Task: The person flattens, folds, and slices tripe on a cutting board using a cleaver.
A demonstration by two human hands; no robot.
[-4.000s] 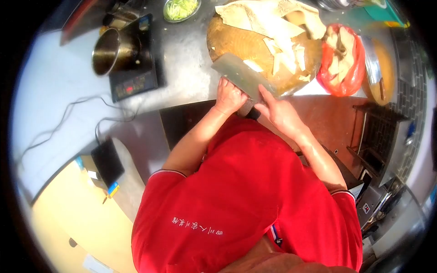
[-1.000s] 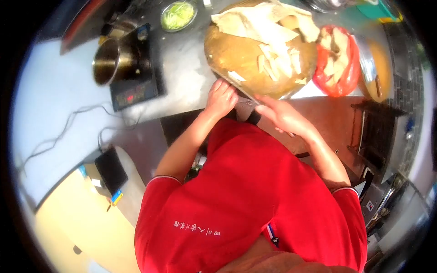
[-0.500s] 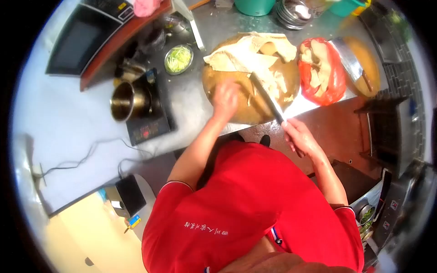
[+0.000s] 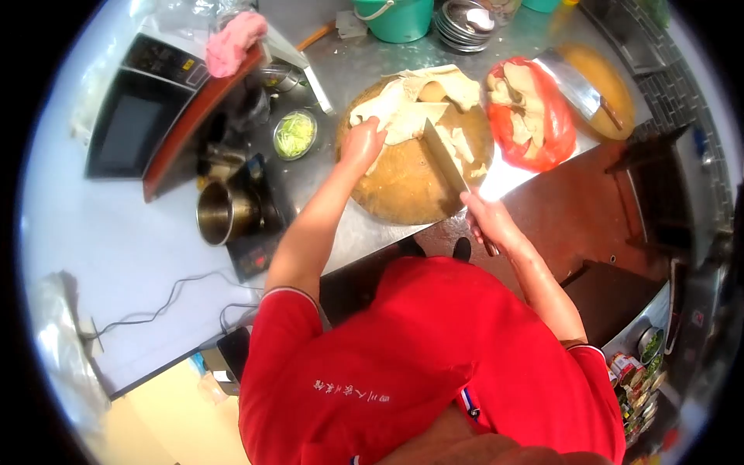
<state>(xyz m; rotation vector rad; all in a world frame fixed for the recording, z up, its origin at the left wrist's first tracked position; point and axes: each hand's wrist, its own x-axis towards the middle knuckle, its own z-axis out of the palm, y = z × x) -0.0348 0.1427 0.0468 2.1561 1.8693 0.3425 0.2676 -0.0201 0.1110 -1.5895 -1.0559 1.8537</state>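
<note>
My right hand (image 4: 490,220) is wrapped round the handle of a cleaver (image 4: 447,157), whose blade reaches over the round wooden chopping board (image 4: 404,190). A pale, floppy sheet of food (image 4: 407,101) lies bunched across the far half of the board; its exact kind I cannot tell. My left hand (image 4: 363,145) has its fingers closed on the sheet's left edge. Cut pale pieces (image 4: 463,146) lie to the right of the blade. Beside the board, a red plastic bag (image 4: 555,139) holds more of the same pale food.
A second cleaver (image 4: 570,84) rests partly over another round board (image 4: 604,77) at the right. Left of my board are a bowl of shredded green vegetable (image 4: 295,135) and a metal pot (image 4: 215,213). A green bucket (image 4: 394,19) and stacked metal dishes (image 4: 463,27) stand at the back.
My left hand has moved forward and left from over the bare board to the sheet's edge. The cleaver stays in my right hand, its blade now showing more of its flat side.
</note>
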